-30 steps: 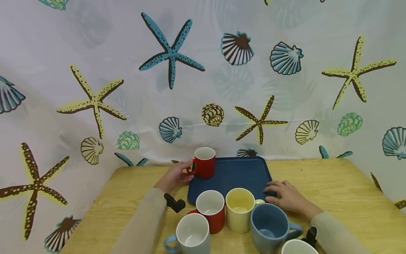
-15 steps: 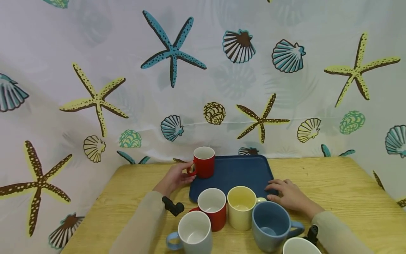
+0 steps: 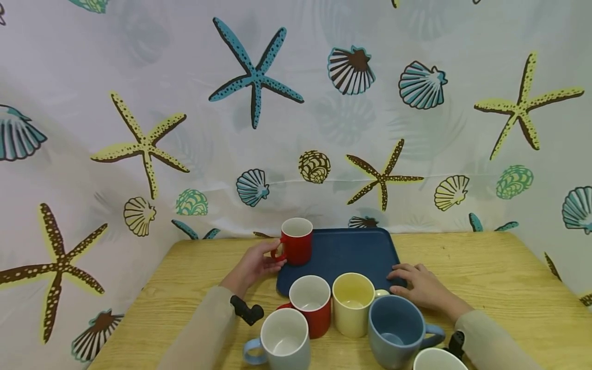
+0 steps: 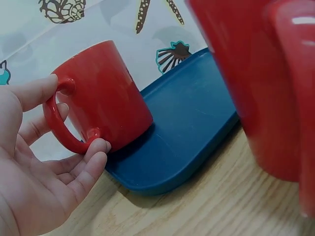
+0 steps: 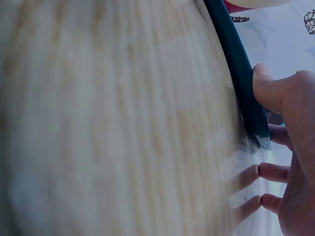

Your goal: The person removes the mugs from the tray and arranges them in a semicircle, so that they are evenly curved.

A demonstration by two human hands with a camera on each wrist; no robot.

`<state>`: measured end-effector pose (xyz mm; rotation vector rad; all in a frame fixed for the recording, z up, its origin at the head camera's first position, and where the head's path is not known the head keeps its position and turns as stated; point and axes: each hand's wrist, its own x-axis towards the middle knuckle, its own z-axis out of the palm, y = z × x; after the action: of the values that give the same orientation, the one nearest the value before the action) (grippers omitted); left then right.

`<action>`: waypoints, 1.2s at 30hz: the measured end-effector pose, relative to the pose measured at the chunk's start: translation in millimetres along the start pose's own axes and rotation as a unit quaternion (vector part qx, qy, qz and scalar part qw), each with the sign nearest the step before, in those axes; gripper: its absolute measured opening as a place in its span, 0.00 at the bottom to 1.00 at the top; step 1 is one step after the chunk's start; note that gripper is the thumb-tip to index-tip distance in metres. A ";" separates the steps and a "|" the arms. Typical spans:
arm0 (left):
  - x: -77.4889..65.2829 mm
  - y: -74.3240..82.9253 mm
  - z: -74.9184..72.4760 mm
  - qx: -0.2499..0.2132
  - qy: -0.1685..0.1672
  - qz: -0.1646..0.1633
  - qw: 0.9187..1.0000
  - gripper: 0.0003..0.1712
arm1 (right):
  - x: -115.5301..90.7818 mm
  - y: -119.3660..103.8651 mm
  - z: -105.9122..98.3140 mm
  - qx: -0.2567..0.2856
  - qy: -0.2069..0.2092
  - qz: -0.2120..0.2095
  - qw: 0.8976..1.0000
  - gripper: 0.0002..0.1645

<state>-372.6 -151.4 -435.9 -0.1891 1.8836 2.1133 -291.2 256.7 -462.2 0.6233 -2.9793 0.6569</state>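
My left hand (image 3: pixel 253 264) holds a red mug (image 3: pixel 297 246) with a white inside by its handle. In the left wrist view, the thumb lies at the top of the handle (image 4: pixel 64 130) and the fingertips sit under its lower end. The mug stands upright on the left part of a dark blue tray (image 3: pixel 349 254). My right hand (image 3: pixel 423 288) is at the tray's right edge. In the right wrist view, its thumb rests on the tray rim (image 5: pixel 241 78), the index finger touches the tray, and other fingertips touch the table.
Before the tray stand a second red mug (image 3: pixel 316 316), a yellow mug (image 3: pixel 352 316), a white mug with a light blue handle (image 3: pixel 289 344), a blue mug (image 3: pixel 393 339) and a white-lined mug (image 3: pixel 439 359) cut off below. A patterned curtain (image 3: pixel 277 144) borders the wooden table (image 3: pixel 185 288).
The held red mug has shifted slightly nearer on the tray, with my left hand moving along. My right hand stays at the tray's edge. The head view has shifted a little.
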 end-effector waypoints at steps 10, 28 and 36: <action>-15.5 2.7 -10.8 0.001 -0.025 0.019 1.000 0.27 | -1.5 -1.3 0.4 0.002 0.008 -0.012 1.000 0.22; -48.0 7.5 -19.8 0.014 -0.038 0.037 0.999 0.26 | -1.6 -1.5 3.2 0.007 0.001 0.009 1.000 0.22; -62.5 7.1 -20.4 0.006 -0.061 0.043 0.997 0.29 | -0.8 -0.1 4.7 0.008 0.001 0.006 1.000 0.22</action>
<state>-317.8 -180.7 -413.4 0.0249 1.8651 2.1159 -290.2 255.0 -466.6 0.6045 -2.9809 0.6819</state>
